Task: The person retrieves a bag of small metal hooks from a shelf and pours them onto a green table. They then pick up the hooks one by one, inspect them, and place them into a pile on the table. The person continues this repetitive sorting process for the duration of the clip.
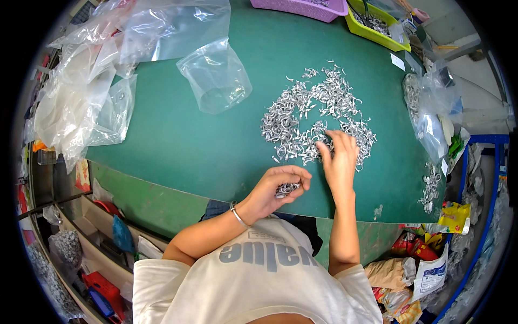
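Note:
A heap of small curved silver metal pieces (283,119) is spread over the green table (178,140), right of centre. My left hand (264,189) is cupped near the table's front edge, its fingers curled round a handful of the same metal pieces (286,189). At the near side of the heap, my right hand (341,159) touches the pieces with its fingertips. Its thumb and fingers are apart, and I see nothing held between them.
Clear plastic bags (75,97) cover the table's left side, and another bag (216,78) lies nearer the middle. At the far edge stand a purple basket (302,8) and a yellow-green basket (372,33). A smaller metal pile (430,189) lies at right.

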The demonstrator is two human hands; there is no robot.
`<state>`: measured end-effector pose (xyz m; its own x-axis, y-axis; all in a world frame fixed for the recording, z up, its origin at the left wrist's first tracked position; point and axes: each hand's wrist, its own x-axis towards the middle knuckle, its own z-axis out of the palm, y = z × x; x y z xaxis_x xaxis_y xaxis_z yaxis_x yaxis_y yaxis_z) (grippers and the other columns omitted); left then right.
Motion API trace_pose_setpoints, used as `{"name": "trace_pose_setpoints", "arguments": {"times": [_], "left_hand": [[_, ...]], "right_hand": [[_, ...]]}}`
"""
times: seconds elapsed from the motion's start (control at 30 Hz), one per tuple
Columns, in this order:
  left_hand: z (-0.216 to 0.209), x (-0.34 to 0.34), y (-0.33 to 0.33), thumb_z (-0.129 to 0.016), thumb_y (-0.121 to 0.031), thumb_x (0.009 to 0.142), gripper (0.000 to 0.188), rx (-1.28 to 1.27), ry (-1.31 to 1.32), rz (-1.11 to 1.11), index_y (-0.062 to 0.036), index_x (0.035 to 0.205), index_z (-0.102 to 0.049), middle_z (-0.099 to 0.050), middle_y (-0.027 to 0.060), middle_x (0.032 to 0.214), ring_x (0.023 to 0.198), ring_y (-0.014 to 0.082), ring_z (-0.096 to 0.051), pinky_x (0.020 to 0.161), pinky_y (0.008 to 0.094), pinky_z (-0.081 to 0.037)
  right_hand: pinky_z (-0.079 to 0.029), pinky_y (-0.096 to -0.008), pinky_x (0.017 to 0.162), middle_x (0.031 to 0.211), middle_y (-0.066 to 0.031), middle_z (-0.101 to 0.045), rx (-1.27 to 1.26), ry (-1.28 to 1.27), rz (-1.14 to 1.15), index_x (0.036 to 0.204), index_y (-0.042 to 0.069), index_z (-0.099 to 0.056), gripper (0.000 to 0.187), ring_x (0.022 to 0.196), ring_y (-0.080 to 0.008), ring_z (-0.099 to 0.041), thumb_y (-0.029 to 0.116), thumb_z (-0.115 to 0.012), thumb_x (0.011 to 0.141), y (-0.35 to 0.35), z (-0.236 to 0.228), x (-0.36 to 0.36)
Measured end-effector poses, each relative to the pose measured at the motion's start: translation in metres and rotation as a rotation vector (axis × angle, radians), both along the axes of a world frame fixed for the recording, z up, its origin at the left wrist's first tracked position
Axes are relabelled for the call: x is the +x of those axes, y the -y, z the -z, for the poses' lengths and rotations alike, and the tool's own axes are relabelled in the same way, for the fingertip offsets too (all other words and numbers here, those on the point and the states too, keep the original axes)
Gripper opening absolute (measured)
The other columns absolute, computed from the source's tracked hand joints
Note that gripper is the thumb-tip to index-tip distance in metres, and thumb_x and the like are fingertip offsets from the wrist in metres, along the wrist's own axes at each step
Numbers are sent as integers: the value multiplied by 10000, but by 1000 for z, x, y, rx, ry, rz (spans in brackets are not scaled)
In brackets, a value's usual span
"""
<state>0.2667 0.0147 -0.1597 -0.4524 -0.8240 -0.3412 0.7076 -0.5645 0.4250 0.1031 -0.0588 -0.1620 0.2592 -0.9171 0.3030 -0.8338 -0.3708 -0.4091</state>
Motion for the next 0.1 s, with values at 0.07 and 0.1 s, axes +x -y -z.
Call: {"name": "trace_pose_setpoints", "arguments": {"times": [0.07,0.1], "left_hand": [[1,-2,0,-494,-67,803,192,27,5,-27,18,939,-600,-571,98,830,584,107,-440,459,187,-332],[1,-1,0,-494,-67,803,192,27,7,-28,18,939,-600,-571,98,830,584,107,-440,459,187,-332]], "right_hand": [[-340,-388,828,1086,-123,-523,72,-82,-57,1059,34,-570,321,965,-275,-469,143,-652,768,-1,-1,9],[-333,-400,830,1148,-130,-488,149,-82,-110,1098,36,-549,353,1007,-278,-446,181,-637,788,-3,-1,7]]}}
